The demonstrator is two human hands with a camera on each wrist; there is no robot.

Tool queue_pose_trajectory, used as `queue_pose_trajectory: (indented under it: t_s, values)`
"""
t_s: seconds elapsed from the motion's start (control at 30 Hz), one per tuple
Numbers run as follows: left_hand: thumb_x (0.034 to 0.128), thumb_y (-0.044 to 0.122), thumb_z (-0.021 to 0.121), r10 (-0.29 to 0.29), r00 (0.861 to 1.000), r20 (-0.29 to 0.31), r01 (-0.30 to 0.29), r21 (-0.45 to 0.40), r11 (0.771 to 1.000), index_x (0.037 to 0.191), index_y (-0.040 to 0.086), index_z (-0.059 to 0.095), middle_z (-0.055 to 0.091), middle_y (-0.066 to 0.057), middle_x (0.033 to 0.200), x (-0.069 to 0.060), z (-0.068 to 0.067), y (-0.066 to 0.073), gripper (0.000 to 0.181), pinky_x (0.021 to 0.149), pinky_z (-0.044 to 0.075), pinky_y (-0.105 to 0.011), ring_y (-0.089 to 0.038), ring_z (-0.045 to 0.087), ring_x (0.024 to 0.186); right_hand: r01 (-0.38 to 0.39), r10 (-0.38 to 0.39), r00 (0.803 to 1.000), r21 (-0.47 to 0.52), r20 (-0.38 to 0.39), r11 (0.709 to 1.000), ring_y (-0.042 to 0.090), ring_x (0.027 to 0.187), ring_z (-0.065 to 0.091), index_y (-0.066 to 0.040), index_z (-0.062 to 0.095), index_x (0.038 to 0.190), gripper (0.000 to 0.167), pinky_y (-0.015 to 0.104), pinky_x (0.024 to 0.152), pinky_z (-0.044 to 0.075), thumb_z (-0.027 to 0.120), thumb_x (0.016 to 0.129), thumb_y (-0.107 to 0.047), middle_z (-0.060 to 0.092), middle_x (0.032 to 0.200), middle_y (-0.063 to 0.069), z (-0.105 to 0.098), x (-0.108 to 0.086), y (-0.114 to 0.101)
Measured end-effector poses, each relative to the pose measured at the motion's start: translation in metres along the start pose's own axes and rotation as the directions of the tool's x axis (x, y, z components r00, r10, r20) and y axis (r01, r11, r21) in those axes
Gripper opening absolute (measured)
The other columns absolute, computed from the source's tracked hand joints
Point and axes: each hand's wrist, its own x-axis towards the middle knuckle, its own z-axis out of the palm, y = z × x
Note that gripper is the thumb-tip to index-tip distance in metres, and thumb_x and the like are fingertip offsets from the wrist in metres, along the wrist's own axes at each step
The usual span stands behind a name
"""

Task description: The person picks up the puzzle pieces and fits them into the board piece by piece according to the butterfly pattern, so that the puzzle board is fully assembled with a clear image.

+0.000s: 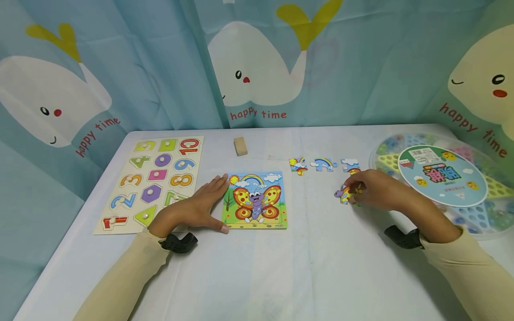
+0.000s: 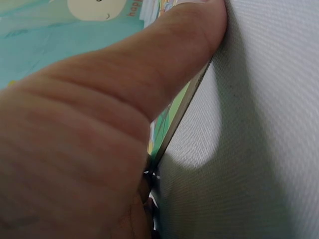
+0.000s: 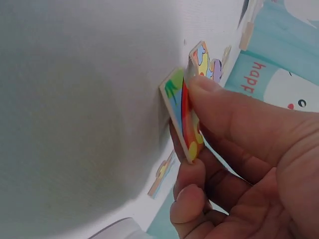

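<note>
My left hand [image 1: 196, 205] rests at the left side of a square butterfly picture board [image 1: 257, 200]. Its thumb lies by the lower left corner and its straight fingers by the upper left; in the left wrist view the thumb [image 2: 149, 59] crosses the board's edge. At the right, my right hand [image 1: 373, 189] pinches a jigsaw piece [image 3: 192, 134] between thumb and fingers, tilted up from the cloth. Close by is a yellow and purple piece [image 1: 344, 196]. Behind lie a sun piece [image 1: 298, 166], a rainbow piece [image 1: 323, 164] and a cloud piece [image 1: 350, 166].
A number and shape peg board [image 1: 128, 196] lies at the left. Near the back sits a small wooden block [image 1: 240, 146]. A round clear case [image 1: 441, 176] of coloured parts takes up the right side. A blue whale-print curtain [image 1: 160, 67] hangs behind the white-covered table.
</note>
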Motion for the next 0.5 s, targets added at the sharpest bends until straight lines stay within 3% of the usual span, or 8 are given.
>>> queue_pose_trajectory:
  t_s: [0.23,0.5]
  values:
    - [0.0719,0.054,0.08,-0.004,1.0,-0.002,0.004,-0.007,1.0,0.157,0.008,0.005,-0.008,-0.004,0.162,-0.0008,-0.0002,-0.0007,0.123,0.117,0.001,-0.047,-0.023,-0.011,0.147,0.04,-0.04,0.999,0.049,0.006,0.998,0.013,0.074,0.056,0.001,0.065,0.097,0.014,0.025,0.061,0.046,0.072,0.084,-0.001,0.062,0.078,-0.005,-0.0015,-0.0026,0.0007]
    - [0.073,0.053,0.08,-0.006,1.0,0.002,0.006,-0.011,1.0,0.157,0.008,0.004,-0.009,-0.003,0.162,-0.0006,0.0,-0.0008,0.122,0.117,0.001,-0.046,-0.021,-0.011,0.147,0.077,-0.077,0.997,0.034,0.003,0.996,0.013,0.075,0.053,0.006,0.066,0.106,0.016,0.026,0.06,0.044,0.063,0.09,0.004,0.064,0.087,-0.003,0.0037,0.0014,0.0009]
